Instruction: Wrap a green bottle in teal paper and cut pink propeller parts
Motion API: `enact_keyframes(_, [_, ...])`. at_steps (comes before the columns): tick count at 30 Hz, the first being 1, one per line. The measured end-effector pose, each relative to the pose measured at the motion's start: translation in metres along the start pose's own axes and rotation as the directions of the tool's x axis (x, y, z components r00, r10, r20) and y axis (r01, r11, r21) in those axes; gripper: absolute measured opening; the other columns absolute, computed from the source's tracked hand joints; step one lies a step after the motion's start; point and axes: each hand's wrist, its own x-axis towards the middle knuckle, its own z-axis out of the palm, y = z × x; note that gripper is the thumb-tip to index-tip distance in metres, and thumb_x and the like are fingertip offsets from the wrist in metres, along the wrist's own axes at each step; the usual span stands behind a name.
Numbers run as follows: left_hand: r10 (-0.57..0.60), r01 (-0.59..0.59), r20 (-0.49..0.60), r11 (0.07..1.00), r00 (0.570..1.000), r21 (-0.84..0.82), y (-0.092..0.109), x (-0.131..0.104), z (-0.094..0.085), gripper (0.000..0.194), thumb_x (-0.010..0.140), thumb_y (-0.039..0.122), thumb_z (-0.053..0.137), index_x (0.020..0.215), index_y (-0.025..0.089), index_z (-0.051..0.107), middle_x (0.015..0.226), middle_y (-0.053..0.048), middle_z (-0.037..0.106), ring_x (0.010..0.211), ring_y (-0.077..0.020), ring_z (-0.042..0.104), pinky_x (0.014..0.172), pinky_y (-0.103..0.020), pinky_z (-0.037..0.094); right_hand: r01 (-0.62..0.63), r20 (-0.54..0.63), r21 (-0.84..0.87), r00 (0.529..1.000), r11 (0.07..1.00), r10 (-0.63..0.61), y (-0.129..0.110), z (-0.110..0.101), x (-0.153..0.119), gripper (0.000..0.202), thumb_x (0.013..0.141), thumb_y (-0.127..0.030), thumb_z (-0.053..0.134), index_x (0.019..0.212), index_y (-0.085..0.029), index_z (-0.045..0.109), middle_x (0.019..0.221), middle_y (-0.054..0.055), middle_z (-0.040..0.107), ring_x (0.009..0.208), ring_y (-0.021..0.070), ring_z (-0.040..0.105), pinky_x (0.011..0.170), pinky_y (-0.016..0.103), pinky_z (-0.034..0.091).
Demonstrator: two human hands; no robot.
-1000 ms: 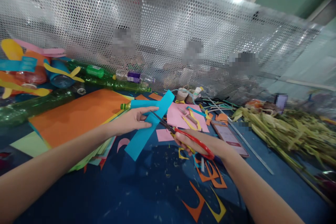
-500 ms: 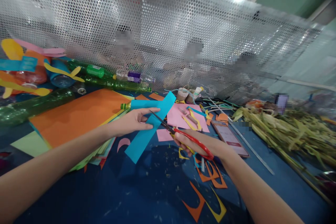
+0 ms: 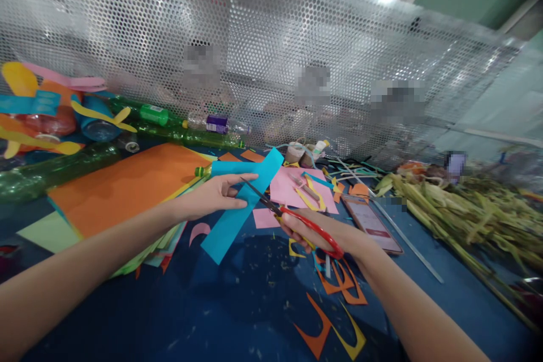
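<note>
Scissors meeting a blue paper strip above the counter

The left hand [image 3: 212,197] pinches the blue paper strip [image 3: 237,206], whose long axis runs from lower left to upper right. The right hand [image 3: 322,235], fingers clenched through the red scissors [image 3: 292,216], brings the blades from the right across the strip's middle. No containers hold anything nearby.

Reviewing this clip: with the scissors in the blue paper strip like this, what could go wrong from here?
1. The left hand pinches the blue paper strip right beside the scissors; their blade tips lie close to the thumb and could nick it.
2. The strip is held at one spot only, its long end hanging free, so it may twist and the cut wander.
3. The right hand works just beside a phone lying on the table; it could get knocked.
</note>
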Motion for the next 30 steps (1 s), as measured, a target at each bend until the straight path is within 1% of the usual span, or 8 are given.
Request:
enact_keyframes(5, [0.013,-0.013,-0.029,0.999,0.999,-0.031,-0.004,0.001,0.0,0.064,0.073,0.021,0.065,0.131,0.033,0.04,0.139,-0.003,0.039,0.111,-0.0226,0.052,0.089,-0.037,0.043,-0.031,0.005,-0.002,1.0,1.0,0.031,-0.004,-0.002,-0.001,0.054,0.082,-0.067,0.021,0.069,-0.019,0.042,0.063,0.0,0.044,0.049,0.011,0.046,0.046,0.024,0.044])
enact_keyframes(8, [0.001,-0.003,-0.038,0.999,0.999,-0.049,-0.006,0.002,-0.001,0.066,0.073,0.021,0.066,0.131,0.034,0.039,0.14,-0.002,0.039,0.114,-0.0239,0.05,0.091,-0.038,0.042,-0.033,-0.004,0.01,0.999,0.999,0.033,-0.007,-0.002,-0.003,0.053,0.081,-0.067,0.023,0.069,-0.019,0.042,0.062,0.0,0.044,0.049,0.0106,0.045,0.044,0.023,0.044])
enact_keyframes(13, [0.03,-0.03,-0.048,1.0,0.998,-0.001,-0.007,0.003,-0.003,0.064,0.072,0.019,0.066,0.13,0.034,0.041,0.142,0.0,0.035,0.125,-0.024,0.037,0.101,-0.039,0.031,-0.023,-0.035,0.008,0.999,1.0,0.024,-0.006,-0.001,-0.003,0.054,0.081,-0.069,0.023,0.067,-0.019,0.039,0.059,-0.001,0.042,0.047,0.0099,0.042,0.04,0.022,0.039])
enact_keyframes(15, [0.034,-0.033,-0.053,0.999,0.998,0.01,-0.007,0.003,-0.003,0.065,0.071,0.019,0.067,0.129,0.035,0.042,0.143,0.001,0.034,0.127,-0.0239,0.035,0.102,-0.038,0.03,-0.019,-0.035,0.012,0.999,1.0,0.019,-0.004,0.0,-0.003,0.056,0.08,-0.07,0.021,0.066,-0.019,0.039,0.058,-0.001,0.041,0.046,0.0099,0.042,0.041,0.023,0.039])
enact_keyframes(20, [-0.009,0.007,-0.039,0.999,0.999,-0.053,-0.011,0.003,-0.004,0.067,0.069,0.018,0.068,0.129,0.035,0.042,0.144,0.0,0.032,0.122,-0.0256,0.042,0.092,-0.037,0.041,0.016,-0.027,-0.021,0.999,1.0,-0.016,-0.003,0.0,-0.003,0.056,0.081,-0.069,0.02,0.066,-0.019,0.039,0.056,-0.002,0.041,0.044,0.0099,0.042,0.041,0.024,0.039])
enact_keyframes(24, [-0.01,0.008,-0.019,0.997,1.0,-0.077,-0.011,0.003,-0.005,0.066,0.069,0.017,0.068,0.127,0.036,0.044,0.144,0.001,0.03,0.123,-0.0246,0.04,0.09,-0.034,0.043,0.007,-0.039,-0.045,0.999,0.999,-0.008,-0.004,0.0,-0.002,0.053,0.082,-0.067,0.022,0.066,-0.019,0.04,0.054,-0.002,0.041,0.04,0.0081,0.04,0.037,0.021,0.033])
enact_keyframes(27, [-0.022,0.021,-0.012,0.995,1.0,-0.096,-0.01,0.003,-0.006,0.067,0.069,0.015,0.067,0.128,0.037,0.043,0.145,0.001,0.029,0.118,-0.0247,0.045,0.087,-0.035,0.044,-0.031,-0.054,-0.006,0.998,1.0,0.03,-0.004,0.002,0.0,0.051,0.081,-0.066,0.028,0.065,-0.019,0.039,0.054,-0.003,0.04,0.04,0.0073,0.038,0.036,0.02,0.029])
enact_keyframes(30, [-0.058,0.055,-0.018,0.991,0.998,-0.12,-0.009,0.003,-0.007,0.07,0.069,0.013,0.067,0.129,0.038,0.041,0.146,-0.001,0.026,0.107,-0.0239,0.054,0.082,-0.037,0.047,-0.071,-0.07,0.044,0.995,0.996,0.074,-0.005,0.003,0.003,0.049,0.079,-0.065,0.035,0.061,-0.02,0.038,0.054,-0.003,0.039,0.041,0.0079,0.035,0.037,0.022,0.028])
